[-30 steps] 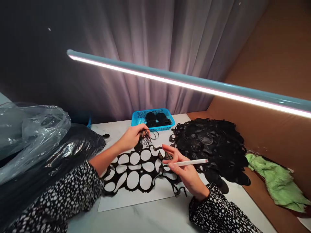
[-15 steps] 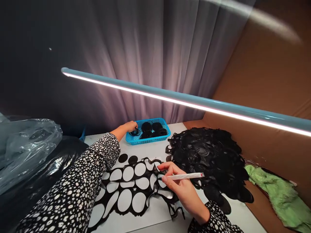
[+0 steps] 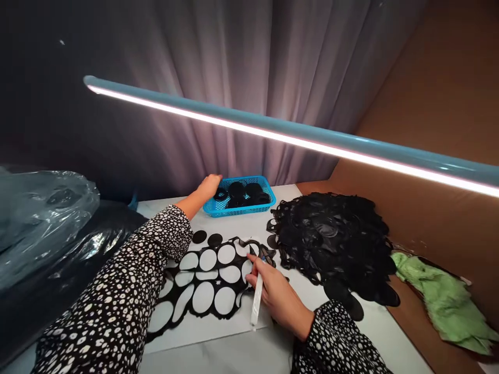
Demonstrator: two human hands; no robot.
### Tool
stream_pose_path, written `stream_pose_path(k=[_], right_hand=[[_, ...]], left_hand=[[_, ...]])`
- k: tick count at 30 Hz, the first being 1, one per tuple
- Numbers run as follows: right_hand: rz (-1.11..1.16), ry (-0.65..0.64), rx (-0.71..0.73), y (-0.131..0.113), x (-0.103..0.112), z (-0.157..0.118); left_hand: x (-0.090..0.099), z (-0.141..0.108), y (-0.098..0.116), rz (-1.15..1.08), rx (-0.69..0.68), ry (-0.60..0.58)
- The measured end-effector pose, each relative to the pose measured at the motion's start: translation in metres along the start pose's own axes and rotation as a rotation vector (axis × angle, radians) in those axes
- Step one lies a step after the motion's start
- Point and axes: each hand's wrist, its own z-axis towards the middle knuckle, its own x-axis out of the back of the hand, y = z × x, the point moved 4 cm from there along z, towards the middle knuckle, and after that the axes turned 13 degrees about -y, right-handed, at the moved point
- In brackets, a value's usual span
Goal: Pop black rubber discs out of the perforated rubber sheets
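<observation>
My left hand [image 3: 209, 188] is at the back left corner of a blue plastic basket [image 3: 238, 211]. Its fingers are mostly hidden, so I cannot see whether it grips the rim. Black round pieces [image 3: 236, 189] lie in the basket, with a black ring [image 3: 220, 195] close to my hand. My right hand [image 3: 273, 292] is closed around a slim white stick-shaped tool [image 3: 256, 304], whose white end slants down toward me. Beneath and beside it spreads a black sheet full of round holes [image 3: 213, 283], on the white tabletop.
A big heap of black cut-out scraps [image 3: 331, 239] rises on the right. Two black discs [image 3: 200, 237] lie behind the holed sheet. A green cloth [image 3: 440, 301] rests far right, plastic bags [image 3: 47, 218] at left. A lit tube lamp [image 3: 273, 127] crosses above the table.
My left hand has shifted from over the ring inside the basket to its back left corner. My right hand has turned, swinging the white tool from sideways to pointing toward me. The view has tilted slightly.
</observation>
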Motion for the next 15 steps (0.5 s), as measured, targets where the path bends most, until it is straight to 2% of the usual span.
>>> stream_pose_path(k=[5, 8, 10, 12, 13, 15], right_hand=[[-0.225, -0.023, 0.01, 0.011, -0.016, 0.008], [-0.237, 0.018, 0.083, 0.01, -0.022, 0.008], [-0.21, 0.025, 0.081, 0.011, -0.021, 0.01], [-0.146, 0.054, 0.024, 0.014, -0.003, 0.015], [-0.102, 0.098, -0.018, 0.018, 0.014, 0.017], [-0.052, 0.287, -0.096, 0.025, 0.066, 0.015]], left_hand=[[0.029, -0.067, -0.023, 0.1, 0.067, 0.068], [0.04, -0.118, -0.042, 0.153, 0.135, 0.072], [0.043, -0.15, -0.055, 0.179, 0.185, 0.056], [0.046, -0.181, -0.066, 0.199, 0.228, 0.045], [0.048, -0.197, -0.072, 0.205, 0.248, 0.046], [0.056, -0.229, -0.084, 0.215, 0.288, 0.067]])
